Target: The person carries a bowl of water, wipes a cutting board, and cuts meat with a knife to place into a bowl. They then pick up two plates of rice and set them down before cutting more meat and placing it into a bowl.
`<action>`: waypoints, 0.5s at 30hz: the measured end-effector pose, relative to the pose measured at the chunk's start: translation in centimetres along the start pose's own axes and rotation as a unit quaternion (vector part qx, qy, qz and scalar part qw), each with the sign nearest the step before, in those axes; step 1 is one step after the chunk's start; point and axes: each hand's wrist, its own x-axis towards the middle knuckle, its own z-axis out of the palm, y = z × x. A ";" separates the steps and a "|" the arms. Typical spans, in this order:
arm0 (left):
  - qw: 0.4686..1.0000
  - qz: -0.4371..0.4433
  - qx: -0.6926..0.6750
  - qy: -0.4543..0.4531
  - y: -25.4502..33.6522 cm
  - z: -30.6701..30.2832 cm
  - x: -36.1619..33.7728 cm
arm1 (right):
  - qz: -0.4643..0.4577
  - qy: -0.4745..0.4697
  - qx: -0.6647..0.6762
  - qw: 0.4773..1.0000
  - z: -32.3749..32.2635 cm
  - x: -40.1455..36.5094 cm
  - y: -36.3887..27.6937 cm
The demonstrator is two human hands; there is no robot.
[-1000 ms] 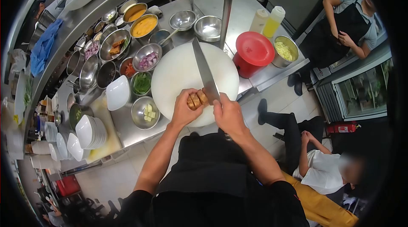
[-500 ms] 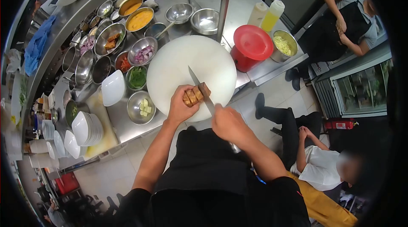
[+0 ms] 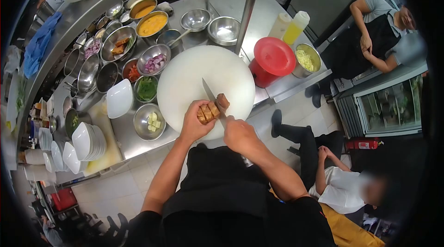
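Note:
On the round white cutting board (image 3: 199, 71) lies a browned, block-shaped piece of food (image 3: 208, 112), cut into several slices. My left hand (image 3: 194, 124) is closed around its left side and holds the slices together. My right hand (image 3: 241, 136) grips a kitchen knife (image 3: 209, 92), whose blade points away from me along the right side of the block. Beyond the blade, a single cut piece (image 3: 223, 101) sits apart and tilted. The knife's handle is mostly hidden by my fingers.
Left of the board stand metal bowls of chopped red onion (image 3: 155, 64), green leaves (image 3: 146, 88) and pale cubes (image 3: 153, 122). A red lidded container (image 3: 274, 59) and squeeze bottles (image 3: 296, 27) are at the right. One person (image 3: 342, 187) sits nearby; another (image 3: 370, 34) stands.
The right-hand end piece has separated from the block and tipped away on the far side of the blade. My right hand and the knife have shifted slightly left and toward me.

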 end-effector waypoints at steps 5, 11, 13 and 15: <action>0.998 0.030 -0.046 0.020 0.2 -0.9 -0.7 | -0.063 0.128 0.046 0.989 -1.1 -1.7 -1.0; 0.996 0.062 -0.016 0.065 0.4 -0.8 -0.9 | -0.120 0.180 0.085 0.973 0.2 0.1 -2.0; 0.996 0.071 -0.007 0.061 0.2 -0.8 -1.0 | -0.119 0.175 0.082 0.974 0.8 0.6 -2.3; 0.996 0.066 -0.001 0.061 -0.4 -0.6 -1.3 | -0.101 0.149 0.067 0.981 1.3 0.8 -2.4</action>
